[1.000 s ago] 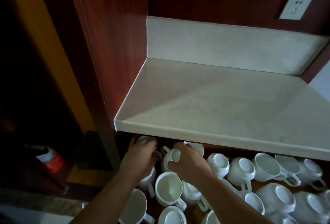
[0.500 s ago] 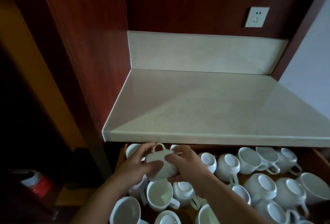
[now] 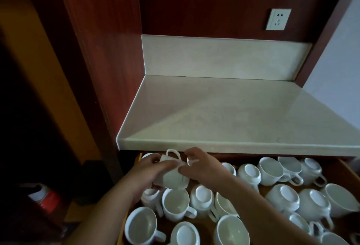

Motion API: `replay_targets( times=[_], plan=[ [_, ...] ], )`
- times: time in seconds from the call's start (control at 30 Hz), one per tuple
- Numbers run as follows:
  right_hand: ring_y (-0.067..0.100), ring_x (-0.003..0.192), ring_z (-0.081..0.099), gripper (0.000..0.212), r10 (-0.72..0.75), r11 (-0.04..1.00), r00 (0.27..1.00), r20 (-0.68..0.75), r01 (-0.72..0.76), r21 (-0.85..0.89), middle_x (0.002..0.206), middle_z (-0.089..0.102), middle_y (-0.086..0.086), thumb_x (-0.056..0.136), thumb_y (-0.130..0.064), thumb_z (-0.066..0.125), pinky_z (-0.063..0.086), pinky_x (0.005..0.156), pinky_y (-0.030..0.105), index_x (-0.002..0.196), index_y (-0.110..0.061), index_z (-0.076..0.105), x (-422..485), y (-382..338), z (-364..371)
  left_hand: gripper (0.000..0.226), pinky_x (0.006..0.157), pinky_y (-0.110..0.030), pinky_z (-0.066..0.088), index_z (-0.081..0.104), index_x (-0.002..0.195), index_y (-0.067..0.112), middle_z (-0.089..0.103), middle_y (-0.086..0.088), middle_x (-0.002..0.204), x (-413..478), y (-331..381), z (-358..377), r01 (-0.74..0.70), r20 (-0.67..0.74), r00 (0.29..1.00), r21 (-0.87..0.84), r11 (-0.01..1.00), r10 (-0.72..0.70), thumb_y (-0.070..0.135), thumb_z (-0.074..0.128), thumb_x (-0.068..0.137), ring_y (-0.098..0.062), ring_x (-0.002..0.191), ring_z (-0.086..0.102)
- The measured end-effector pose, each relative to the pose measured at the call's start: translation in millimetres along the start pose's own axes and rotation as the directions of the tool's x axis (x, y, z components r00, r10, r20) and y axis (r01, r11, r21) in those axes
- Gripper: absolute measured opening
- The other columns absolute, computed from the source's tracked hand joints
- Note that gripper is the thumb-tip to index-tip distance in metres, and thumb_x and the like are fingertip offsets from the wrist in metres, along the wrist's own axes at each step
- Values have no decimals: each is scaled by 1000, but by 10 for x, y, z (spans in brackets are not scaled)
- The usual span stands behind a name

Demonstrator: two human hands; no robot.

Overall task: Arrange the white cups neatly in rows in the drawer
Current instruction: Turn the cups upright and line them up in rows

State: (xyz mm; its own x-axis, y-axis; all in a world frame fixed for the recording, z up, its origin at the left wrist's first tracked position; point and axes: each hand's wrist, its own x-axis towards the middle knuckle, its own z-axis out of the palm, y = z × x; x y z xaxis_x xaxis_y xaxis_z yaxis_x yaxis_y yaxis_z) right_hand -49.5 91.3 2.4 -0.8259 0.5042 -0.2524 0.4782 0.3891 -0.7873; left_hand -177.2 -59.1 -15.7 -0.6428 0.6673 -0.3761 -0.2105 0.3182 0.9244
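Since a second ago, when both hands were down among the cups at the drawer's back left corner, one cup has come up. It is now held in the air just under the front edge of the worktop, near the worktop's left end. Half a second ago it was already between the hands; now it lies more on its side, handle uppermost against the worktop's edge. The left hand grips it from the left, fingers curled over its wall. The right hand holds it from the right, thumb pressed to the wall and the other fingers bent above it.

The drawer stands pulled out below the worktop and is full of loose white cups, not in rows. Below the worktop's left end, under the hands, one stands mouth up with its handle to the right, and the one beside it is base up. Nearer the front are two more mouth up with a base-up one between them. Below the worktop's middle and right part, cups lie touching and tilted, some base up, some mouth up, handles pointing different ways. The arms cover several of them.

Left of the worktop, low on the dark floor, stands a red-and-white container. A wood panel rises along the worktop's left side. Above the worktop's back, towards the right, a white socket sits on the wood wall.
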Motion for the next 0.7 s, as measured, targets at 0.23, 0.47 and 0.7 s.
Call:
replay_targets(
  times=[0.23, 0.47, 0.7],
  plan=[
    [16, 109, 60, 78, -200, 844, 968, 153, 250, -474, 124, 61, -8, 72, -62, 77, 52, 89, 34, 137, -35, 46, -15, -318, 110, 30, 71, -46, 65, 74, 96, 28, 78, -2, 87, -14, 220, 50, -68, 45, 998, 439, 896, 54, 41, 83, 71, -20, 76, 77],
    [22, 118, 53, 87, -46, 884, 997, 67, 72, -463, 137, 44, -3, 73, -57, 76, 49, 80, 28, 146, -31, 36, 41, -94, 147, 34, 93, -38, 60, 69, 125, 34, 77, 10, 113, 15, 40, -195, -161, 191, 974, 231, 960, 118, 25, 73, 93, -10, 103, 73],
    [4, 89, 59, 63, 77, 997, 988, -131, -77, 8, 107, 59, -14, 72, -47, 86, 46, 64, 21, 119, -34, 46, 54, 200, 273, 38, 95, -29, 48, 64, 131, 25, 66, 2, 129, 442, -370, -422, -242, 122, 919, 925, 292, 376, 14, 60, 96, -17, 114, 63]
  ],
)
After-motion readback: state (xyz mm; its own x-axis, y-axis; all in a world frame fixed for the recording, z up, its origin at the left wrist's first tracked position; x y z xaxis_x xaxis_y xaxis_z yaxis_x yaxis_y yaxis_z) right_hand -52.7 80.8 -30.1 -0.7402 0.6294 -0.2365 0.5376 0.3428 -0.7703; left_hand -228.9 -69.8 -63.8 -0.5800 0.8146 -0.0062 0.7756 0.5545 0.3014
